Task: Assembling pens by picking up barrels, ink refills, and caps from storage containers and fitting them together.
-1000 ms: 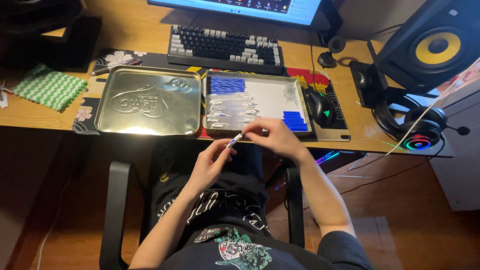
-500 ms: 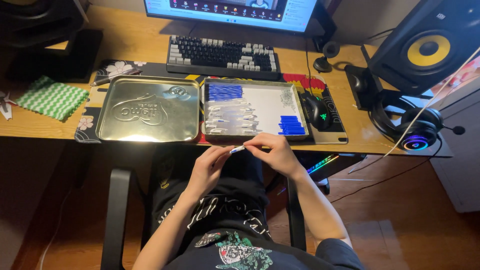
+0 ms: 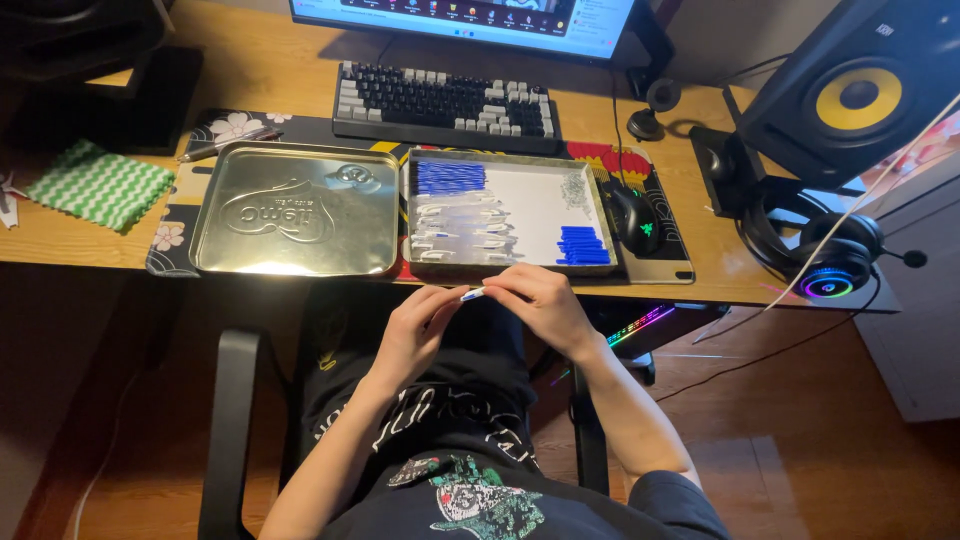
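The left hand (image 3: 415, 325) and the right hand (image 3: 540, 305) meet just below the front edge of the table (image 3: 300, 85), over the lap. Both pinch one small pen (image 3: 473, 294) between their fingertips. It looks like the parts are being pushed together, which calls for a straight, gentle push. The open tin tray (image 3: 600, 215) near the front edge holds blue caps (image 3: 583, 245), blue pieces (image 3: 450, 177) and clear tubes (image 3: 460, 225). The tin lid (image 3: 295, 210) beside it holds nothing.
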